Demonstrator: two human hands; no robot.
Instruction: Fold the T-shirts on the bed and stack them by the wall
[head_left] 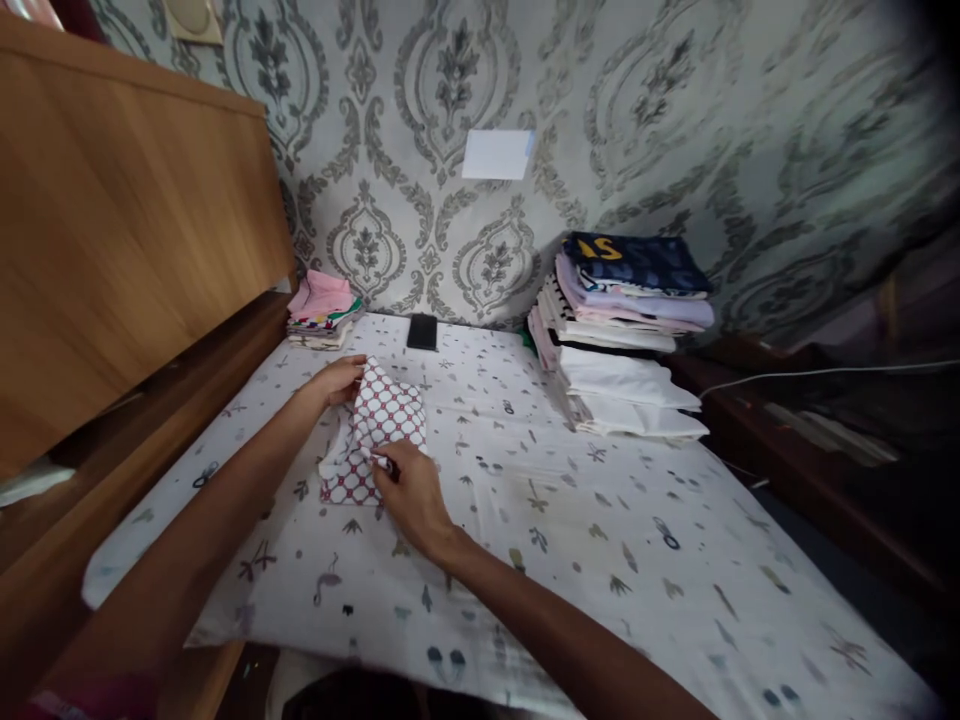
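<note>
A white garment with a red and dark lattice print (388,408) lies partly folded on the patterned sheet in front of me. Its kind of clothing cannot be made out. At its far left corner, my left hand (341,381) has its fingers closed on the fabric, some fingertips hidden behind it. My right hand (414,492) pinches the garment's near edge, thumb and fingers together on a fold. Between the two hands the upper layer is lifted a little, and a looser part bulges out at the left.
A tall stack of folded clothes (630,330) stands at the right by the wall. Far left is a small folded pile (322,310), with a dark phone-like object (422,332) nearby. A wooden cabinet (135,230) borders the left side. The white printed sheet (540,560) covers the surface.
</note>
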